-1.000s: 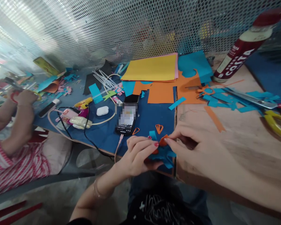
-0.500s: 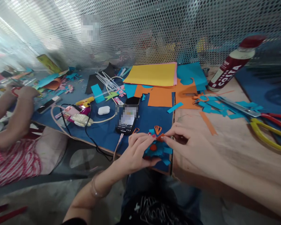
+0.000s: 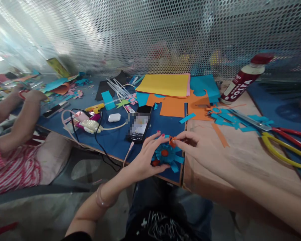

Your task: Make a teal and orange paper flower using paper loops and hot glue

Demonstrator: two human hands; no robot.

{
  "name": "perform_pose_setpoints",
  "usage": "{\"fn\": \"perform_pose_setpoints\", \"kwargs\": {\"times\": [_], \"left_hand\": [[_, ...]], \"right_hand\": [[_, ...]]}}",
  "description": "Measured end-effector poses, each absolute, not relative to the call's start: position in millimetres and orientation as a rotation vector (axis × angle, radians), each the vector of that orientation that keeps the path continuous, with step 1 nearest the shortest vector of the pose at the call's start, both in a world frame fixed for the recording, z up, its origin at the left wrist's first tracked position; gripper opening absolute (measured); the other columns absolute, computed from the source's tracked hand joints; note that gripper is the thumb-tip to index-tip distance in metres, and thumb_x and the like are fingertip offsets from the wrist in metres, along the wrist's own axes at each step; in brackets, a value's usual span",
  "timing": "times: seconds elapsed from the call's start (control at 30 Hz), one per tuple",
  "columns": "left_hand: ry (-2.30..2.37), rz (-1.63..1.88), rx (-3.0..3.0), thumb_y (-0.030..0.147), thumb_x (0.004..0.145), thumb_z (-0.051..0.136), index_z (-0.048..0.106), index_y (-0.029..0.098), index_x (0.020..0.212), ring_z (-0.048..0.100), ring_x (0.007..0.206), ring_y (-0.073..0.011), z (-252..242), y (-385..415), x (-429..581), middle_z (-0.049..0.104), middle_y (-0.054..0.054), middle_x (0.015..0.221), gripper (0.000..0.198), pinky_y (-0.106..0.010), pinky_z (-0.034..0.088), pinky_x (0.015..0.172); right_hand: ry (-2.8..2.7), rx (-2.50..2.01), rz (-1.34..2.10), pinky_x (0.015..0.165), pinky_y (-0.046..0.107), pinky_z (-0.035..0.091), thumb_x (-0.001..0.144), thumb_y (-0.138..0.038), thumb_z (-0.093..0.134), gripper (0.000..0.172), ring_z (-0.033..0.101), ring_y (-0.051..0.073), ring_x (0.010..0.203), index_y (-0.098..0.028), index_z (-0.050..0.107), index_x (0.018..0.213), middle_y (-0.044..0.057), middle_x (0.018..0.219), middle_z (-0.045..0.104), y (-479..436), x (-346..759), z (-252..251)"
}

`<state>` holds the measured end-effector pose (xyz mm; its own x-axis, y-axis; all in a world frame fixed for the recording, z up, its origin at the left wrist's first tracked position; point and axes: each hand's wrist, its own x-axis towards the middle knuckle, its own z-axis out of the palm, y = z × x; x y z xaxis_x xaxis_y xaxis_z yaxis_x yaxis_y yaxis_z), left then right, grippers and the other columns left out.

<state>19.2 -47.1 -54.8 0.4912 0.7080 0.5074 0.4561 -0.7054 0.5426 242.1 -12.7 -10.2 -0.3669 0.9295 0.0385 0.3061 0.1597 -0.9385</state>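
Observation:
A blue paper flower [image 3: 165, 154] with an orange centre lies at the table's front edge, blue strips sticking out on its right. My left hand [image 3: 150, 157] curves round its left side, thumb below and fingers above, gripping it. Between the thumb and fingers of my right hand [image 3: 193, 142] is a small folded orange paper piece [image 3: 172, 142], held at the flower's upper right edge. Whether that piece touches the flower I cannot tell. Another orange bit [image 3: 155, 163] shows under the flower near my left thumb.
Behind the hands lie a phone [image 3: 139, 127] with a cable, orange sheets [image 3: 172, 107] and a yellow sheet [image 3: 163, 85]. Large scissors [image 3: 268, 127] rest at right among blue scraps, near a Costa bottle [image 3: 240, 83]. At left, a person's hands [image 3: 33, 97] work over paper pieces.
The flower has tilted, so more of its blue face and orange centre shows. My left fingers have lifted and spread somewhat. My right hand still pinches the orange piece.

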Motion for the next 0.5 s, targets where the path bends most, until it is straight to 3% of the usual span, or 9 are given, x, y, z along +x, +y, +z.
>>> {"fn": "perform_pose_setpoints", "kwargs": {"times": [0.1, 0.17, 0.23, 0.33, 0.4, 0.5], "left_hand": [[0.982, 1.039, 2.238, 0.047, 0.071, 0.085, 0.02, 0.027, 0.158, 0.029, 0.151, -0.0382, -57, -46, 18, 0.034, -0.02, 0.16, 0.11, -0.06, 0.036, 0.117], [0.981, 1.098, 2.039, 0.054, 0.071, 0.083, 0.014, 0.027, 0.159, 0.035, 0.148, -0.0391, -57, -46, 19, 0.027, -0.022, 0.163, 0.115, -0.057, 0.042, 0.114], [1.028, 1.119, 1.83, 0.049, 0.08, 0.077, 0.014, 0.026, 0.159, 0.049, 0.139, -0.0349, -54, -45, 20, 0.037, -0.022, 0.158, 0.104, -0.052, 0.05, 0.107], [1.13, 1.021, 1.611, 0.037, 0.083, 0.077, 0.023, 0.021, 0.156, 0.069, 0.11, -0.0269, -42, -43, 23, 0.066, -0.016, 0.128, 0.092, -0.044, 0.058, 0.092], [1.126, 0.969, 1.503, 0.032, 0.08, 0.079, 0.032, 0.018, 0.151, 0.073, 0.092, -0.0232, -34, -41, 27, 0.073, -0.011, 0.108, 0.086, -0.038, 0.061, 0.08], [1.086, 0.974, 1.381, 0.029, 0.081, 0.078, 0.039, 0.017, 0.146, 0.073, 0.084, -0.0207, -29, -39, 32, 0.074, -0.007, 0.098, 0.077, -0.033, 0.06, 0.073]], "right_hand": [[-1.731, -1.207, 1.256, 0.076, 0.036, 0.053, 0.087, -0.045, 0.063, 0.023, 0.068, 0.021, 0.086, -0.022, 0.068, 0.086, 0.004, 0.089, 0.074, -13, 241, -12], [-1.717, -1.215, 1.265, 0.078, 0.036, 0.054, 0.087, -0.046, 0.064, 0.024, 0.069, 0.021, 0.087, -0.023, 0.069, 0.085, 0.004, 0.09, 0.074, -13, 241, -13], [-1.715, -1.207, 1.271, 0.078, 0.036, 0.054, 0.087, -0.045, 0.064, 0.023, 0.069, 0.021, 0.087, -0.023, 0.069, 0.084, 0.004, 0.09, 0.075, -13, 241, -12], [-1.732, -1.206, 1.217, 0.075, 0.035, 0.054, 0.088, -0.043, 0.063, 0.022, 0.069, 0.02, 0.084, -0.022, 0.069, 0.084, 0.004, 0.087, 0.075, -14, 241, -8], [-1.745, -1.229, 1.153, 0.072, 0.034, 0.054, 0.089, -0.041, 0.063, 0.021, 0.069, 0.019, 0.08, -0.022, 0.07, 0.082, 0.004, 0.084, 0.075, -15, 240, -3], [-1.736, -1.258, 1.102, 0.069, 0.033, 0.053, 0.089, -0.041, 0.063, 0.022, 0.068, 0.019, 0.078, -0.022, 0.07, 0.079, 0.005, 0.082, 0.074, -18, 239, 0]]}}
